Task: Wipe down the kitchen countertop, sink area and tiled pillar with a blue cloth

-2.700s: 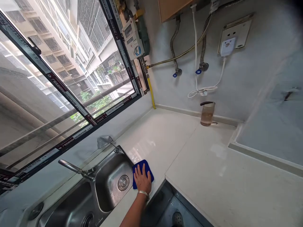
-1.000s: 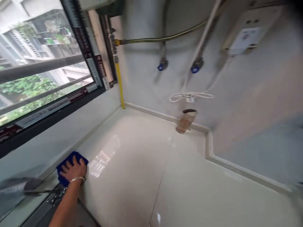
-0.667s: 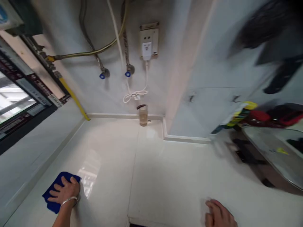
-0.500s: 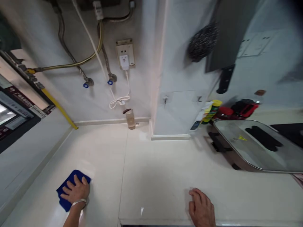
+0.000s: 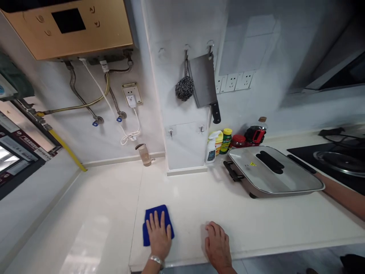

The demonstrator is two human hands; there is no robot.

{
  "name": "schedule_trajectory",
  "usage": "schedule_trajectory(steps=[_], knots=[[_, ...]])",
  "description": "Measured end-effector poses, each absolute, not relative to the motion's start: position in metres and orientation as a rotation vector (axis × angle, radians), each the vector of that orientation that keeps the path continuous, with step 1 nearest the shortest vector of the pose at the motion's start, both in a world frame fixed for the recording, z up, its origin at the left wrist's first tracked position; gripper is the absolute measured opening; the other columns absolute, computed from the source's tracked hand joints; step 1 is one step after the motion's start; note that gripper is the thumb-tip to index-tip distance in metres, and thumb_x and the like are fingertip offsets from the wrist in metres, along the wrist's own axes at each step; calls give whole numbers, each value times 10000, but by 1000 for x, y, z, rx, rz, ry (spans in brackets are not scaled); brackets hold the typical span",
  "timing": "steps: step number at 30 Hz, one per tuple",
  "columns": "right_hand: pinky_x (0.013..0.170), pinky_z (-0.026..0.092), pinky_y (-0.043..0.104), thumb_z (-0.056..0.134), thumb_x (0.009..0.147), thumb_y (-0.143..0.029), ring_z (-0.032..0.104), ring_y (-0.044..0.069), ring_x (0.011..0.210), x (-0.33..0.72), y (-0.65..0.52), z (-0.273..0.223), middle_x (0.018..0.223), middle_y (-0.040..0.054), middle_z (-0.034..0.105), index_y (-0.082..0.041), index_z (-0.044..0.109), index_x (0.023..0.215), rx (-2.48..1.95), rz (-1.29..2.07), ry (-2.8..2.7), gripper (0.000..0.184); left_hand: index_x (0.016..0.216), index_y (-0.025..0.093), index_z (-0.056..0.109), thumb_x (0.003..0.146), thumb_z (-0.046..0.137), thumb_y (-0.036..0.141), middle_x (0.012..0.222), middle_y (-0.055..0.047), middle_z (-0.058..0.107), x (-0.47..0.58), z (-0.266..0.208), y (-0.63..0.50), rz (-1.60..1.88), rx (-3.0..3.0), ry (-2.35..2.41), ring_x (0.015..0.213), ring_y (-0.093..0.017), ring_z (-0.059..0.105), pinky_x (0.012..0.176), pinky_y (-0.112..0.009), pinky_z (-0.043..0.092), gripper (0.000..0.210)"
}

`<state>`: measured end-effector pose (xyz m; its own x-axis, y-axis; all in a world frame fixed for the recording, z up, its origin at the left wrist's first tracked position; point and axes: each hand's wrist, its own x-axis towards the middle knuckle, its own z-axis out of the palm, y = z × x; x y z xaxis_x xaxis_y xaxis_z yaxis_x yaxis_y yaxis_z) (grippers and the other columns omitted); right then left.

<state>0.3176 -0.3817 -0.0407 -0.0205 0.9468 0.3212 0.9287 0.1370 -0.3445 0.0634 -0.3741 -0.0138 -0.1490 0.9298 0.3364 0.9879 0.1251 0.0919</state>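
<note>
My left hand (image 5: 159,236) lies flat with spread fingers on a folded blue cloth (image 5: 169,219), pressing it against the white countertop (image 5: 182,198). A silver bracelet (image 5: 156,260) circles that wrist. To the right, my right hand (image 5: 218,245) rests near the counter's front edge. Its fingers are loosely curled together, and nothing shows in them. Beyond it stands a rectangular electric pan (image 5: 273,194) with a glass lid (image 5: 245,173) and black handles.
A capped clear bottle (image 5: 145,156) stands by the back wall. A white spray bottle (image 5: 211,150) and jars (image 5: 238,140) sit behind the pan. A scouring ball (image 5: 184,88) and cleaver (image 5: 203,82) hang above. An arm-like brown shape (image 5: 343,196) extends beside the pan.
My left hand and the blue cloth have moved right across the counter seam, closer to my right hand. The view has swung right, bringing in the cooktop and water heater panel.
</note>
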Motion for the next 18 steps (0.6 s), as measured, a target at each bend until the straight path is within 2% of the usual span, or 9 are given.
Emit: schedule_trajectory(steps=[7,9,13,15,18], knots=[[932,445,443,452,791,-76,519,284,1185,322,-379,-47,1256,98,589,-225,606,1098,-1681,75,-1902,374,1532,271,286,926,484,469,1625,-166,263,169,-19,-370,-526,-2375,-2062,1491,-439,193,1165,-729,227,668],[919,469,425,433,811,-93,536,267,1171,331,-379,-55,1245,90,592,-228,597,1107,-1585,113,-1875,364,1535,299,276,943,454,442,1639,-135,237,167,-11,-369,-530,-2511,-2005,1501,-400,195,1175,-694,255,634],[969,490,412,380,860,-112,548,239,1177,342,-379,-72,1251,106,586,-194,530,1242,-1385,128,-1806,418,1531,285,306,988,298,328,1649,-78,243,109,4,-377,-600,-2421,-2077,1517,-255,210,1218,-528,288,545],[1015,478,422,377,877,-122,525,241,1229,332,-379,-69,1312,121,565,-177,489,1322,-1336,118,-1821,462,1503,236,383,987,251,322,1626,-109,303,62,4,-389,-576,-2186,-2220,1513,-264,224,1226,-534,258,539],[1101,426,435,400,884,-142,448,251,1345,296,-373,-45,1422,115,521,-173,483,1374,-1243,151,-1972,498,1438,131,487,975,202,338,1576,-203,366,-9,-10,-415,-467,-1810,-2399,1490,-340,272,1197,-577,272,581]])
